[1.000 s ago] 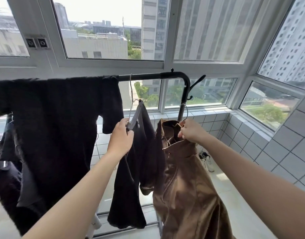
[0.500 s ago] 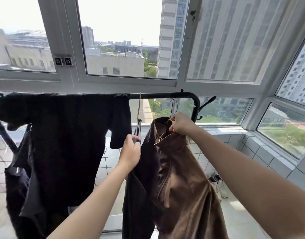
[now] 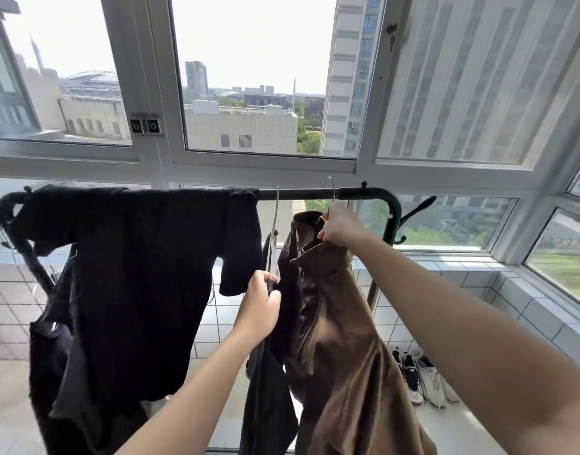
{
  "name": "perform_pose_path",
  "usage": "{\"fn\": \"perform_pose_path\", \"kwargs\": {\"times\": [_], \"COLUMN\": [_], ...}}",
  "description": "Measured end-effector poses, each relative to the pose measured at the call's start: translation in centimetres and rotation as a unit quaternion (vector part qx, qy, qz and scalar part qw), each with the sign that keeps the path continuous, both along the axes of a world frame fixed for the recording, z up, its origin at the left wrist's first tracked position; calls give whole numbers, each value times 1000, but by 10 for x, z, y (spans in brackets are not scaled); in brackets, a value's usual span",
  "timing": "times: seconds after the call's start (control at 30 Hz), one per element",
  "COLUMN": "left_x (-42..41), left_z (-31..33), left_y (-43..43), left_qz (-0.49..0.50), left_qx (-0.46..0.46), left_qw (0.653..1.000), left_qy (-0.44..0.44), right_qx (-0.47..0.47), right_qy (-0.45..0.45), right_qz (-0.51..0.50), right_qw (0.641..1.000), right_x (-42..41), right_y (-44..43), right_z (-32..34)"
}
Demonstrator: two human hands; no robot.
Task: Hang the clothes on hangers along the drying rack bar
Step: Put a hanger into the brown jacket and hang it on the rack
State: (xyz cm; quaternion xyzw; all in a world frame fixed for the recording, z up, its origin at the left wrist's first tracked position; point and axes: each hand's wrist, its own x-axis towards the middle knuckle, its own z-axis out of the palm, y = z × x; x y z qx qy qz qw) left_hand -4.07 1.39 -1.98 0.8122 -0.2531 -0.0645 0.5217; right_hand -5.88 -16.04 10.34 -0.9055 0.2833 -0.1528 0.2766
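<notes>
A black drying rack bar runs across the balcony in front of the windows, curving down into a post at its right end. A large black garment is draped over the left and middle stretch of the bar, hiding it from the left corner to just past the middle.

The right hand is raised just below the bar near its right end and is closed around the neck of a metal hanger carrying a brown jacket. The hook of that hanger is seen above the bar line; whether it rests on the bar cannot be told. The jacket hangs down from the collar, which is bunched under the fist.

The left hand is lower, left of the jacket, and is closed on the shoulder of a second hanger holding a dark garment. The thin wire of this hanger reaches up to the bar between the draped black garment and the jacket.

A pair of sneakers lies on the tiled floor below the right end of the rack
</notes>
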Motion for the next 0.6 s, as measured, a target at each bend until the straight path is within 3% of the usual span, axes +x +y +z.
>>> {"fn": "perform_pose_path", "kwargs": {"times": [0.6], "left_x": [-1], "left_z": [-8], "left_y": [-20], "left_qz": [-20], "left_qx": [11], "left_qw": [998], "left_qy": [-60], "right_qx": [34], "right_qy": [-11], "right_qz": [-37], "right_qw": [999], "right_x": [10], "right_y": [-30], "right_z": [-24]}}
